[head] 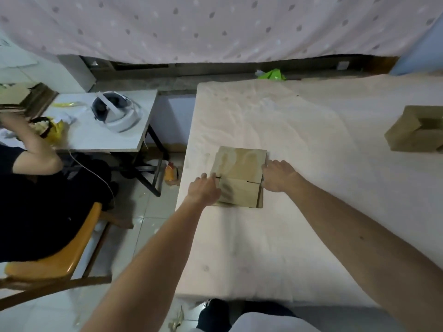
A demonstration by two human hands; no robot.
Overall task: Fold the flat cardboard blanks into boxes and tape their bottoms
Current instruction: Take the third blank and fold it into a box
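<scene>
Where our white table [311, 236] nears its left edge, the tan cardboard blank [239, 173] lies flat, slit at both sides. Our left hand [205, 190] touches its left edge with straight fingers. Our right hand [279, 176] bends at the right edge, and we cannot tell its grip. A folded box [417, 130] sits well apart.

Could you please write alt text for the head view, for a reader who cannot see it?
A left hand presses and a right hand grips opposite side edges of a partly folded cardboard blank on a white-covered table. A folded box sits far right.
</scene>
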